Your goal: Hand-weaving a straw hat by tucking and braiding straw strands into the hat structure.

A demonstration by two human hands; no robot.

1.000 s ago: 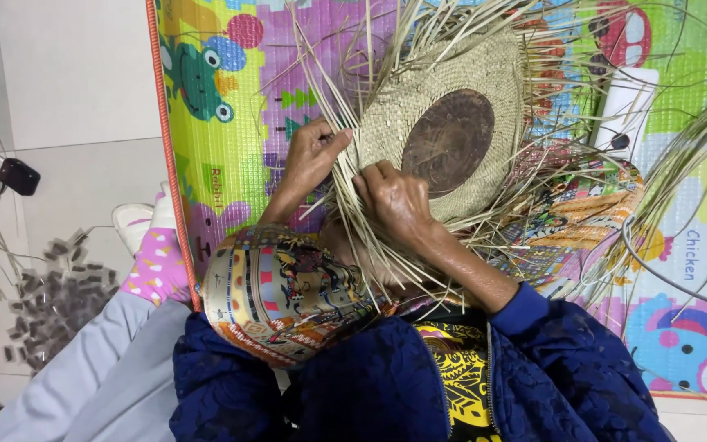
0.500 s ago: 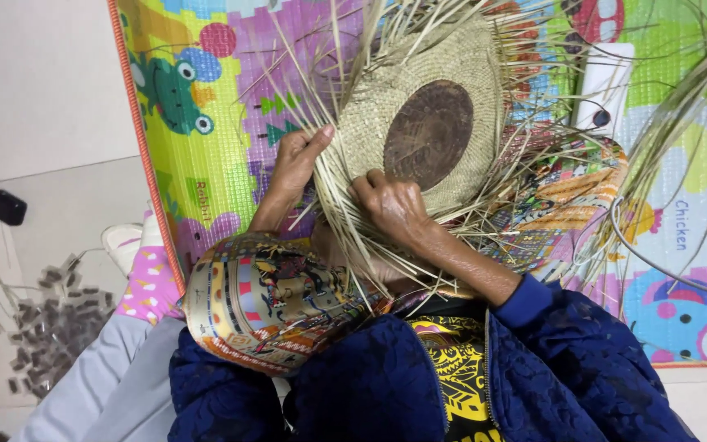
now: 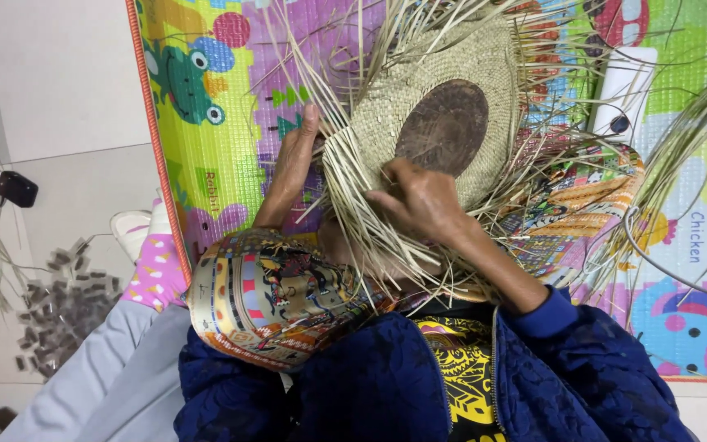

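Nearest the camera, a dark blue jacket sleeve (image 3: pixel 583 360) and a patterned, multicoloured cloth (image 3: pixel 276 299) fill the bottom of the view. Just beyond the cloth, the right hand (image 3: pixel 423 200) rests on the near edge of a half-woven straw mat (image 3: pixel 443 98), its fingers curled and pinching a few loose straw strands (image 3: pixel 353 196) against the weave. The left hand (image 3: pixel 296 160), left of it, reaches upward with fingers fairly straight, the fingertips touching the strands that fan out from the mat's left edge; whether it grips any of them cannot be told. The mat sits at the middle, tilted toward the person, with a dark oval patch (image 3: pixel 442 127) at its centre and unwoven ends bristling all round. Beneath and beyond it lies a bright cartoon play mat (image 3: pixel 206 98). At the far right a white rectangular object (image 3: pixel 623 94) lies on the play mat.
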